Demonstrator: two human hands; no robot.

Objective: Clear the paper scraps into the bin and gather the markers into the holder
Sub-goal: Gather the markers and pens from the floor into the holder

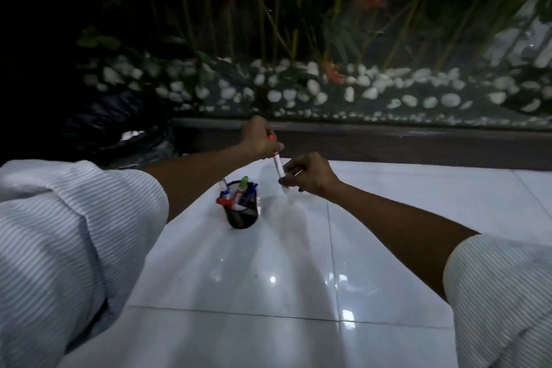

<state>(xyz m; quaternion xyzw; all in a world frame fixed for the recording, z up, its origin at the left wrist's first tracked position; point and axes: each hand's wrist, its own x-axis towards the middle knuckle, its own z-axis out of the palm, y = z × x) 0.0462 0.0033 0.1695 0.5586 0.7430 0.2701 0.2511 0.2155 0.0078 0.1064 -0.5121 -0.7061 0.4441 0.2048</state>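
A black mesh holder [243, 212] stands on the white tiled floor [268, 293] with several markers in it, capped in red, green and blue. Just beyond it, a white marker with a red cap [277, 163] is held tilted in the air by both hands. My left hand [260, 139] grips its upper, red-capped end. My right hand [307, 173] pinches its lower end, to the right of the holder. No paper scraps are visible on the floor.
A black bin bag [119, 131] with something white inside lies at the left, behind my left arm. A dark wooden ledge [388, 140] runs along the floor's far edge, with white pebbles and plants behind it.
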